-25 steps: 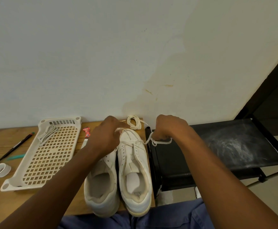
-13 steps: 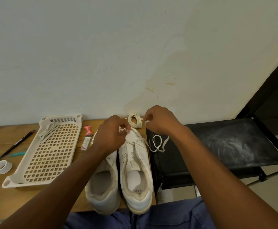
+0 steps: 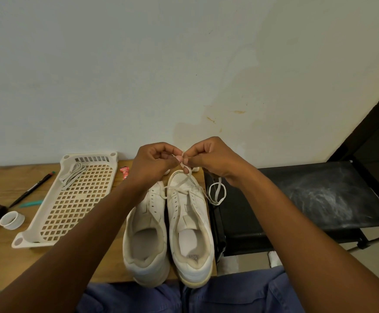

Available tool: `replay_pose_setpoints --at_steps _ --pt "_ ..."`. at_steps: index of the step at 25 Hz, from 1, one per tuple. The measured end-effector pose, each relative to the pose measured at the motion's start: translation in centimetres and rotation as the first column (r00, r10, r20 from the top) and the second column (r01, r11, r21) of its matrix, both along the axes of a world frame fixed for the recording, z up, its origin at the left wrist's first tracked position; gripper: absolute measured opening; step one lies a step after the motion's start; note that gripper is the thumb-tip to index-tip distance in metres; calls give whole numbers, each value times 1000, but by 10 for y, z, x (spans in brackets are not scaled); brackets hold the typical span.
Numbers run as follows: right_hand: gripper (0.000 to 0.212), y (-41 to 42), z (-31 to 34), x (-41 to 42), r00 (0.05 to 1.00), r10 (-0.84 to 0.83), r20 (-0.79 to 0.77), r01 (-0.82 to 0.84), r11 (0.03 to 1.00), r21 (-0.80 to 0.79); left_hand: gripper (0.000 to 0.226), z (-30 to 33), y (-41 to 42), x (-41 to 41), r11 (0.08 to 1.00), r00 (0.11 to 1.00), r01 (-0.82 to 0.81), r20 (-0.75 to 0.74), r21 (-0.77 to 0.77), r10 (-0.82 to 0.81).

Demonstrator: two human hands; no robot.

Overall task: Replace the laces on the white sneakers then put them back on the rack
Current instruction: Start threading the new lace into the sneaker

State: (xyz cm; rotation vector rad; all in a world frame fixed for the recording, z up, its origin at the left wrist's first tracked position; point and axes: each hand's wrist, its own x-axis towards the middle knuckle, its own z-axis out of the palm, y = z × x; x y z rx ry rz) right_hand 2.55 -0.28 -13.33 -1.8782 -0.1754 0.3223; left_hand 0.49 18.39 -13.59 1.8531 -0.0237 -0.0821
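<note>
Against the stained wall, the wooden table point(image 3: 1, 258) carries my two white sneakers point(image 3: 168, 231), heels toward me. My left hand point(image 3: 154, 164) and right hand point(image 3: 213, 158) have come together above the right sneaker's toe, both pinching the same lace point(image 3: 182, 179) end, lifted higher than half a second ago, when they were apart. Slack now loops off that sneaker's right side. I judge only the lowest eyelets threaded; the black rack point(image 3: 319, 199) right of it waits.
</note>
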Motion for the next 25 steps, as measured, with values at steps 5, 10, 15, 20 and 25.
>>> replay_pose_setpoints --at_steps 5,10,15,20,25 --pt "8 -2 -7 1 994 99 53 -63 883 -466 11 -8 18 4 838 988 50 98 543 -123" --pt "7 -4 -12 4 990 76 117 -5 858 -513 27 -13 24 4 461 940 293 -165 838 -298" --pt "4 3 -4 -2 990 129 64 -109 959 -262 10 -14 18 7 562 978 155 -47 812 -203" --pt "12 11 -17 0 982 181 59 -145 911 -386 21 -18 12 8 805 999 28 19 592 -49" --pt "13 19 -25 -6 975 197 106 -96 795 -599 17 -18 13 7 742 987 109 19 662 -161"
